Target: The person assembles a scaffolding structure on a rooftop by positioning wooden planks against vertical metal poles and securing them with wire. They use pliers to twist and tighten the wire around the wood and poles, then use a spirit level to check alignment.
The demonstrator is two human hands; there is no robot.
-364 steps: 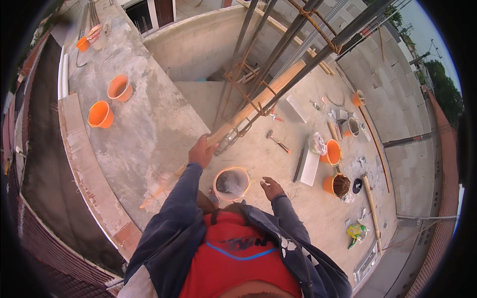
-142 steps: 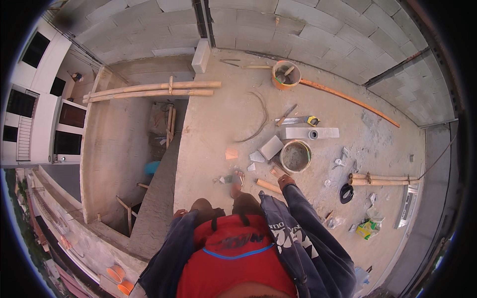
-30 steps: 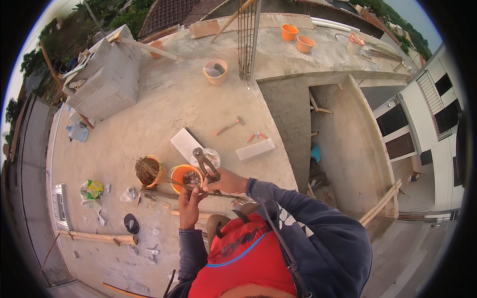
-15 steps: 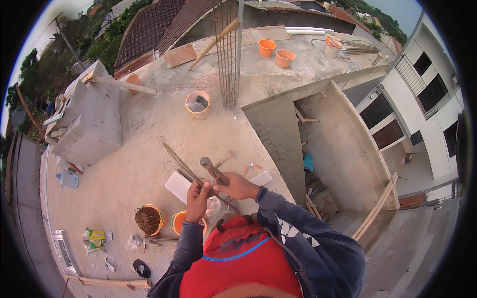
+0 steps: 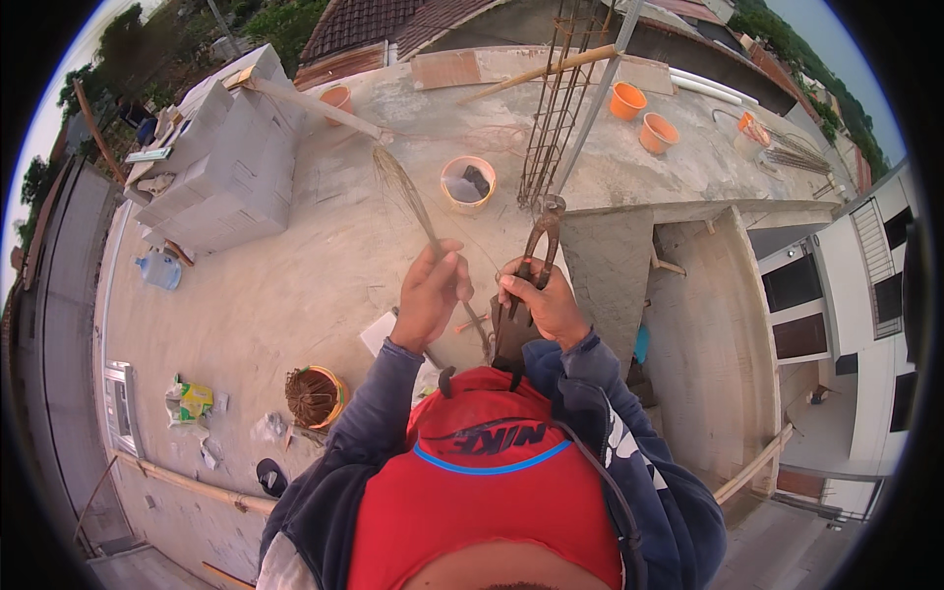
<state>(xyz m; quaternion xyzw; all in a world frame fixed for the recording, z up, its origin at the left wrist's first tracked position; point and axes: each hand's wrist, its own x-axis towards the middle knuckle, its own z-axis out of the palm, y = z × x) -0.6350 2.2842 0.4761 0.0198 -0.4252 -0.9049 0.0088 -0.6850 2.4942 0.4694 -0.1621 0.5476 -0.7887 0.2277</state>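
My left hand [image 5: 431, 297] is closed around a bundle of thin tie wire [image 5: 405, 195], whose loose ends fan out away from me. The bundle's lower end hangs below the fist. To its right and apart from it, my right hand [image 5: 553, 303] grips a pair of rusty end-cutting pincers [image 5: 544, 234] by the handles, jaws pointing away from me. One thin strand seems to run from near the bundle to the right fingertips; its exact ends are hard to make out. Below the pincers is a dark, flat object I cannot identify.
An orange bucket [image 5: 470, 184] stands ahead, near an upright rebar cage [image 5: 560, 108]. To the right, the slab edge drops to a lower level [image 5: 688, 334]. Pale blocks [image 5: 221, 157] are stacked at left. A bucket of cut wire [image 5: 317, 397] sits nearer me.
Both hands have risen and moved apart. The pincers now point straight away from me, and the wire bundle stands more upright. The whole view has shifted, with surroundings sliding right.
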